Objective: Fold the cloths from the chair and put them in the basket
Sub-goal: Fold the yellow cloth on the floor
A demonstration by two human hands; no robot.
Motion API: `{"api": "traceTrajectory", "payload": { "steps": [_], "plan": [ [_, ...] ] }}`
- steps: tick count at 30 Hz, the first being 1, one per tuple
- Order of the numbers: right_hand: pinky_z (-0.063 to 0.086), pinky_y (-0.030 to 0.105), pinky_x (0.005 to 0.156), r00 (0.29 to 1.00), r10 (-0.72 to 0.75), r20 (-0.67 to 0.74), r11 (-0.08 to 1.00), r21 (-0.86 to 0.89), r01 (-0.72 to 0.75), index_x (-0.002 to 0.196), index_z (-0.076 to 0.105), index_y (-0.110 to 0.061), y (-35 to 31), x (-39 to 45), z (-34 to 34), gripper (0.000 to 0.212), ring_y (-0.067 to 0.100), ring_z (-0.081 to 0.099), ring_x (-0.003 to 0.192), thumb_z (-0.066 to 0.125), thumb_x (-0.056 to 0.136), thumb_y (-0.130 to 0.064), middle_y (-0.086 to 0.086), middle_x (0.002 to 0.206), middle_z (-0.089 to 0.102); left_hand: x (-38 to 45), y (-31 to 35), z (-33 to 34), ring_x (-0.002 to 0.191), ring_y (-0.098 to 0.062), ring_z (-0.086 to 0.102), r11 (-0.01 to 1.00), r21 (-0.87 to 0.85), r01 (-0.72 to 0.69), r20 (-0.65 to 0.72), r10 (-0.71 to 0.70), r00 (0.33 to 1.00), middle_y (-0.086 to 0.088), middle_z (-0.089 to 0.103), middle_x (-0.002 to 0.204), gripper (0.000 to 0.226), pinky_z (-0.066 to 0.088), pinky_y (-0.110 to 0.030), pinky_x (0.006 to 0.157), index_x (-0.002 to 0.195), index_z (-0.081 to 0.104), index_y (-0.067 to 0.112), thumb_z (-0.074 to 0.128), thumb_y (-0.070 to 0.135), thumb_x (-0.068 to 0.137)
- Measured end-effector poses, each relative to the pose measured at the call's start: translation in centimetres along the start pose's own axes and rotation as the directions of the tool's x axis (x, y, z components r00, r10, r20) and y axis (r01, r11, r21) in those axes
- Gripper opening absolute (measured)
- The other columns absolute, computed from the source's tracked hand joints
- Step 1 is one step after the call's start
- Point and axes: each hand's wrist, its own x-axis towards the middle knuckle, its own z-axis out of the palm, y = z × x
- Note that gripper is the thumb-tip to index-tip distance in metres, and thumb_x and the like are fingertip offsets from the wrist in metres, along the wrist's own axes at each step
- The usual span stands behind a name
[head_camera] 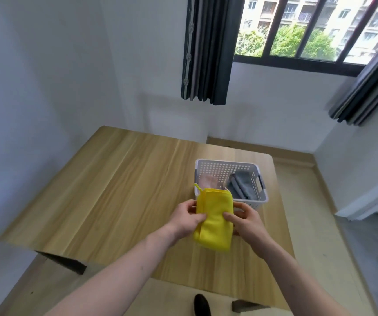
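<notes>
A folded yellow cloth (214, 218) with a small loop at its far left corner is held above the wooden table (115, 190), just in front of the basket. My left hand (186, 218) grips its left edge, thumb on top. My right hand (243, 221) grips its right edge the same way. The white perforated basket (255, 202) stands on the table behind the cloth. Inside it lie a folded grey cloth (240, 183) on the right and a pinkish cloth (208, 180) on the left. The chair is out of view.
White walls close in on the left and behind the table. A window with dark curtains (206, 49) is above. The table's right edge runs beside the basket, with floor (309, 213) beyond it. A dark shoe (201, 305) shows below the near edge.
</notes>
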Motion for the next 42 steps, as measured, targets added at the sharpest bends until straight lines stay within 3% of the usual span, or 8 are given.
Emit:
{"api": "traceTrajectory", "payload": {
  "steps": [8,11,14,18,25,29,36,42],
  "plan": [
    [0.063,0.038,0.069,0.997,0.081,-0.01,0.994,-0.075,-0.082,0.121,0.054,-0.016,-1.8,16.4,-4.0,0.034,0.014,0.072,0.09,0.075,0.093,-0.016,0.001,0.104,0.071,13.8,5.1,3.5,0.106,-0.024,0.063,0.992,0.07,0.106,-0.081,-0.1,0.992,0.003,0.059,0.104,0.053,0.054,-0.042,0.096,0.123,0.044,0.021,0.073,0.0,0.084],
    [0.061,0.036,0.068,0.994,0.105,0.006,0.989,-0.102,-0.104,0.121,0.055,-0.016,-1.4,21.7,-4.0,0.033,0.016,0.071,0.091,0.073,0.094,-0.017,0.002,0.106,0.071,18.4,5.3,3.8,0.113,-0.026,0.063,0.978,0.123,0.167,-0.112,-0.154,0.982,-0.001,0.061,0.115,0.057,0.05,-0.046,0.103,0.128,0.043,0.022,0.073,0.009,0.081],
    [0.063,0.044,0.079,0.989,0.15,0.004,0.975,-0.163,-0.147,0.119,0.057,-0.015,0.2,26.5,-3.2,0.032,0.019,0.071,0.094,0.074,0.093,-0.018,0.004,0.108,0.071,23.0,3.4,3.8,0.117,-0.027,0.062,0.95,0.17,0.262,-0.161,-0.235,0.958,-0.005,0.061,0.132,0.083,0.05,-0.045,0.103,0.143,0.039,0.015,0.06,0.022,0.064],
    [0.062,0.044,0.085,0.977,0.212,0.016,0.948,-0.247,-0.202,0.119,0.059,-0.014,3.4,30.9,-1.5,0.034,0.019,0.071,0.095,0.075,0.09,-0.02,0.004,0.108,0.071,23.7,4.8,4.0,0.126,-0.032,0.055,0.84,0.401,0.365,-0.202,-0.308,0.93,-0.01,0.052,0.143,0.075,0.046,-0.033,0.098,0.151,0.029,0.014,0.056,0.013,0.081],
    [0.058,0.037,0.09,0.965,0.258,0.053,0.893,-0.395,-0.217,0.125,0.059,-0.014,7.3,33.2,0.7,0.044,0.022,0.069,0.106,0.075,0.085,-0.019,0.005,0.118,0.071,25.0,4.5,4.5,0.124,-0.037,0.058,0.487,0.827,0.279,-0.183,-0.236,0.954,-0.018,0.054,0.139,0.089,0.051,-0.043,0.094,0.158,0.01,0.007,0.061,0.004,0.086],
    [0.049,0.026,0.085,0.974,0.221,0.037,0.869,-0.462,-0.18,0.127,0.059,-0.014,7.6,32.5,0.9,0.043,0.023,0.067,0.11,0.073,0.087,-0.022,0.004,0.117,0.07,24.3,4.1,4.5,0.119,-0.037,0.059,0.4,0.906,0.137,-0.114,-0.082,0.99,-0.011,0.055,0.137,0.059,0.05,-0.046,0.095,0.142,0.041,0.012,0.057,-0.001,0.086],
    [0.055,0.037,0.092,0.989,0.135,0.062,0.865,-0.495,-0.087,0.129,0.056,-0.017,7.5,31.6,0.7,0.048,0.02,0.068,0.103,0.075,0.086,-0.027,-0.001,0.114,0.07,22.7,3.6,5.8,0.11,-0.038,0.066,0.119,0.991,-0.066,0.103,-0.338,0.935,-0.019,0.068,0.12,0.027,0.055,-0.046,0.089,0.115,0.067,0.002,0.068,0.005,0.087],
    [0.052,0.035,0.098,0.994,0.09,0.054,0.849,-0.527,-0.049,0.138,0.054,-0.016,5.7,29.9,-0.5,0.054,0.022,0.066,0.116,0.073,0.088,-0.027,0.004,0.132,0.067,21.3,4.5,5.5,0.112,-0.041,0.064,0.173,0.984,-0.049,0.092,-0.25,0.964,-0.022,0.067,0.119,0.024,0.054,-0.046,0.09,0.112,0.068,0.0,0.059,0.0,0.09]
  ]
}}
